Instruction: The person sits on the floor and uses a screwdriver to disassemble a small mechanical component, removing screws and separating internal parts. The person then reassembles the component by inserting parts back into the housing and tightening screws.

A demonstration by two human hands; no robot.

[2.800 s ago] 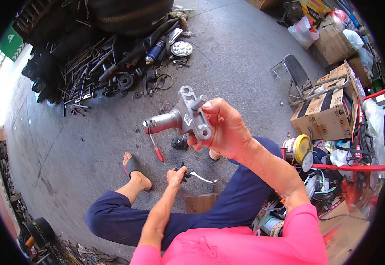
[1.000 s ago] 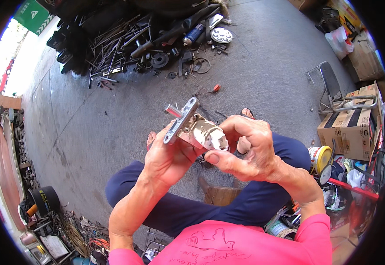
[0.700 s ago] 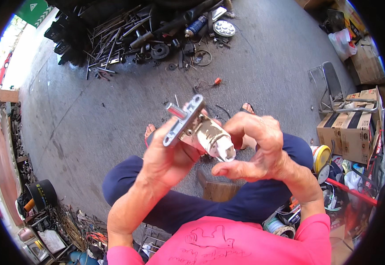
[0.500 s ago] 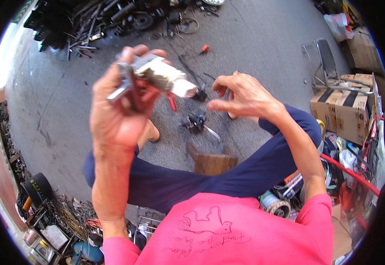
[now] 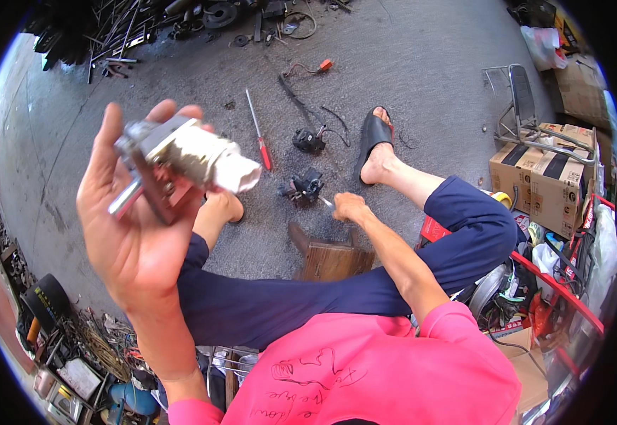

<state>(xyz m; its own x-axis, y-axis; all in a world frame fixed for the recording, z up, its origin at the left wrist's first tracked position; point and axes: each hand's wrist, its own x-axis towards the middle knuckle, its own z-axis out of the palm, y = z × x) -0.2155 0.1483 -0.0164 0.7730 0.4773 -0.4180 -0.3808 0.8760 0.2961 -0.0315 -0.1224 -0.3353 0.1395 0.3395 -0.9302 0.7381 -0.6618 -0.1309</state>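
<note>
Raised at the left, my left hand (image 5: 135, 237) grips a metal housing (image 5: 206, 159) with a bracket and a pin; it is slightly blurred. My right hand (image 5: 351, 207) is down near my right foot, its fingers closed on the pale lever (image 5: 326, 202) of a black control assembly (image 5: 307, 184) lying on the floor. Beyond that lie a second black part (image 5: 310, 139) with wires, a red-handled screwdriver (image 5: 264, 152) and an orange connector (image 5: 324, 66). Below the assembly, between my legs, is a wooden stool (image 5: 333, 262).
A pile of dark metal scrap (image 5: 103, 32) spans the upper left. Cardboard boxes (image 5: 556, 184) and a metal frame (image 5: 524, 99) stand at right, above cluttered goods behind a red rail (image 5: 563, 290). A black cylinder (image 5: 46, 301) and more scrap crowd the lower left.
My left hand has carried the housing leftward from the middle. My right hand has let go of it, moved down and closed on the lever on the floor.
</note>
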